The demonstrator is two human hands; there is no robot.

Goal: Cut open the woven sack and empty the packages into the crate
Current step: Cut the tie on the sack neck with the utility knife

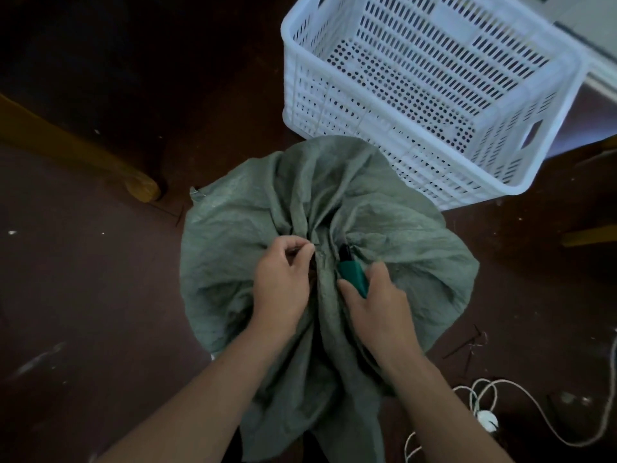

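Grey-green crumpled woven sack (334, 235) is sitting on dark red floor (83, 295) w/ its gathered neck right betw. both hands. Left hand (283, 279) is pinching sack fabric at the neck; right hand (377, 299) is gripping a teal-handled cutter (352, 272), tip pointing into the gather. White perforated plastic crate (434, 95) is standing just beyond the sack, touching its far edge.
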